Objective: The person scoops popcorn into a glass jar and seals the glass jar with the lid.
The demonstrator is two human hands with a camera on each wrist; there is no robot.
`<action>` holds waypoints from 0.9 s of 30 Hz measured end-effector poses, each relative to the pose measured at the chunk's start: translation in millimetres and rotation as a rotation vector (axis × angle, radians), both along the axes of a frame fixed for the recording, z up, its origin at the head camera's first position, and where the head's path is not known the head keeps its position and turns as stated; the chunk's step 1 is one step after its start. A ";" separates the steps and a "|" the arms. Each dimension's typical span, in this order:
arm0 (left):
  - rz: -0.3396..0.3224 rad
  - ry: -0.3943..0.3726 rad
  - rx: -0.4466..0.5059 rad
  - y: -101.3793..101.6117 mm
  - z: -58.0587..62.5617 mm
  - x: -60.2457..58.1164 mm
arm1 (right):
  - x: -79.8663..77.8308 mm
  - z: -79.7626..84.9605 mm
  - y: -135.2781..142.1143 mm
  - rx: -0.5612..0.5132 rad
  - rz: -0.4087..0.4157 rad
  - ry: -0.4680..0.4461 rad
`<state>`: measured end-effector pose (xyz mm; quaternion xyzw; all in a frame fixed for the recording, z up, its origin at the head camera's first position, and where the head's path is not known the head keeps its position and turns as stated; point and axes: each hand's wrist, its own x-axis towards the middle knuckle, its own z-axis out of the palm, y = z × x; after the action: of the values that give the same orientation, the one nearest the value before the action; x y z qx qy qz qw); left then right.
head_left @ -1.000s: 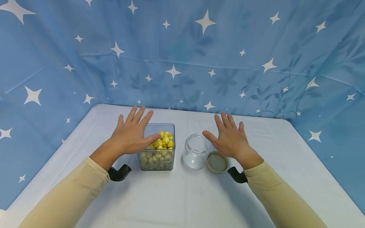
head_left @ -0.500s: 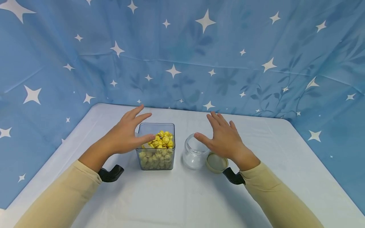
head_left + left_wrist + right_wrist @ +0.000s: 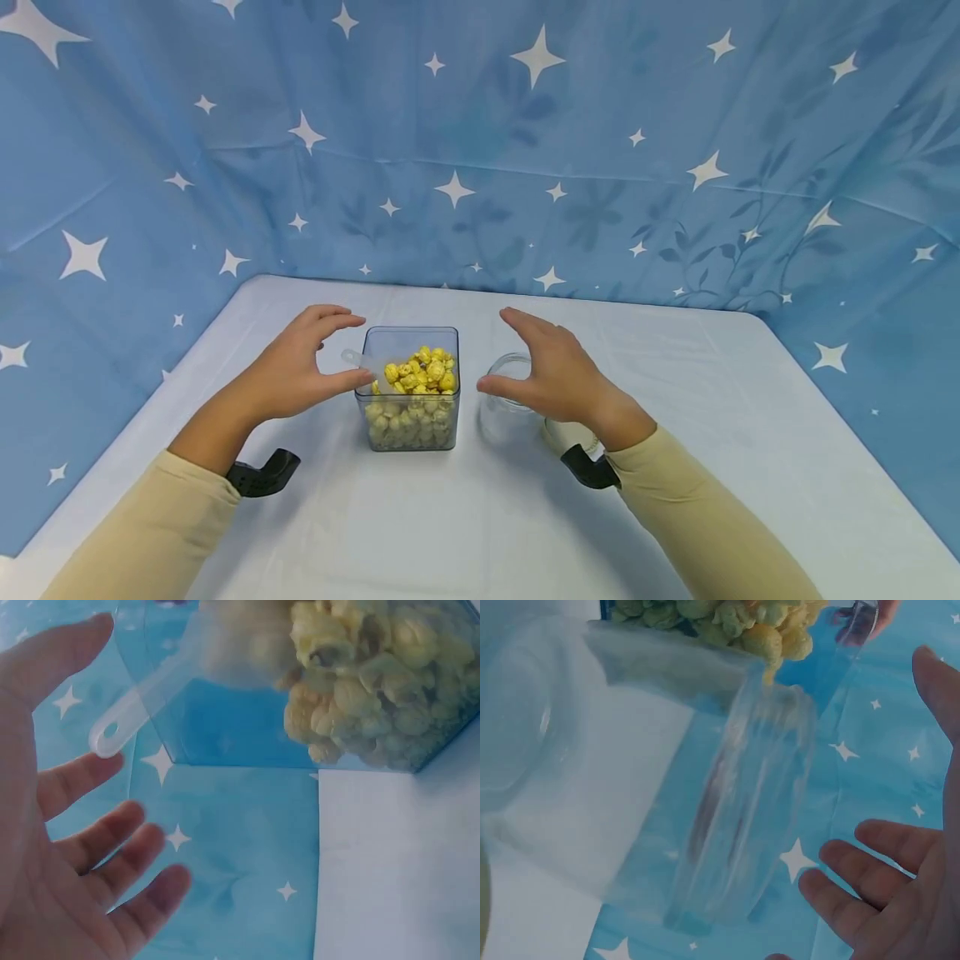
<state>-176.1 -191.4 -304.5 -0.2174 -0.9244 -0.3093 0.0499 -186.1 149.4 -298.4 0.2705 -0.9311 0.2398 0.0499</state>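
Note:
My left hand (image 3: 285, 371) hovers at the left side of a clear square container (image 3: 397, 338) of yellow popcorn (image 3: 423, 373). A translucent scoop (image 3: 120, 724) leans in the container, its handle poking out between my spread thumb and fingers. In the left wrist view a fingertip overlaps the handle's end; whether it touches I cannot tell. Above and beside an uncovered glass jar (image 3: 504, 421) is my right hand (image 3: 562, 379), fingers bent loosely, thumb apart, holding nothing. It hides part of the jar's rim. The right wrist view shows the jar (image 3: 727, 802) clear of the fingers.
A round lid (image 3: 564, 435) with a pale rim lies right of the jar, partly under my right wrist. The white table (image 3: 420, 525) ends at a blue star-printed curtain (image 3: 480, 125) behind and at both sides.
Both hands have lowered from spread, flat poses and moved left. The left hand has come off the container toward the scoop handle; the right has come over the jar. The objects have stayed put.

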 end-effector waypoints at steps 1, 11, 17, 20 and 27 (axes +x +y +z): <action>0.002 -0.007 -0.004 -1.9 -0.7 0.3 | 0.3 1.0 -2.1 0.001 0.008 -0.011; 0.008 -0.059 0.032 -9.7 -4.9 2.3 | -3.9 3.9 -18.8 0.006 0.053 -0.158; 0.036 -0.126 0.090 -9.8 -7.8 2.3 | -4.9 0.9 -28.9 -0.020 0.086 -0.227; 0.043 -0.168 0.130 -9.1 -8.5 1.0 | -8.0 1.4 -34.8 -0.025 0.099 -0.248; 0.036 -0.271 0.178 -6.9 -6.2 -1.7 | -17.4 0.7 -41.2 -0.023 0.110 -0.340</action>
<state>-177.8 -198.3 -310.7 -0.1516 -0.8953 -0.4157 -0.0505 -203.5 108.3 -297.7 0.2761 -0.9070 0.2950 -0.1185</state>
